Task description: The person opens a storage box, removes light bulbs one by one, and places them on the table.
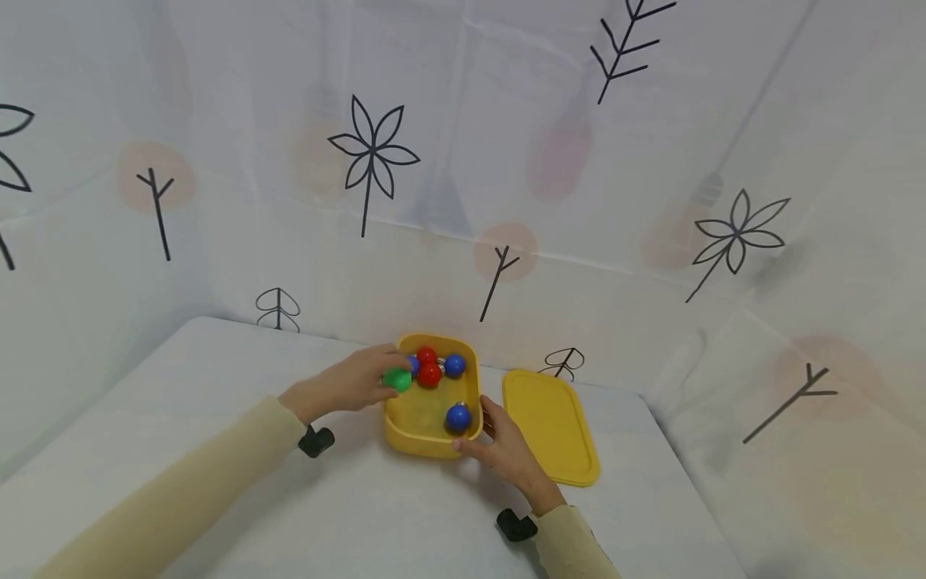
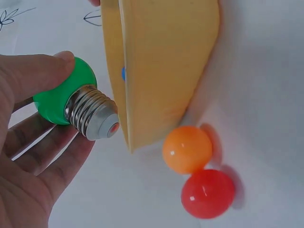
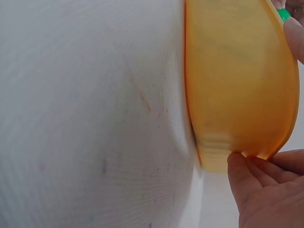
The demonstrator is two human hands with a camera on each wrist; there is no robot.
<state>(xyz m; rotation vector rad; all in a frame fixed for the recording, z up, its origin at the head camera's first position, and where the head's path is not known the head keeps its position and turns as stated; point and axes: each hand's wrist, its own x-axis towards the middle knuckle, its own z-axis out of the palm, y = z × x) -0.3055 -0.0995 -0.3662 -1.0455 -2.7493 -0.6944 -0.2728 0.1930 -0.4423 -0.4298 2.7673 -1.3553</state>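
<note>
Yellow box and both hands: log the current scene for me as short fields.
left hand: holds green bulb near the box's left rim
right hand: grips yellow box
inside: two red bulbs, three blue bulbs
outside: orange globe, red globe; bases not visible
cover: yellow lid, right of box

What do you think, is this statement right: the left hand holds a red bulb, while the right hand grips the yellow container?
Not quite: the bulb in the left hand is green, not red, as the left wrist view shows. The right hand does grip the yellow container.
</note>
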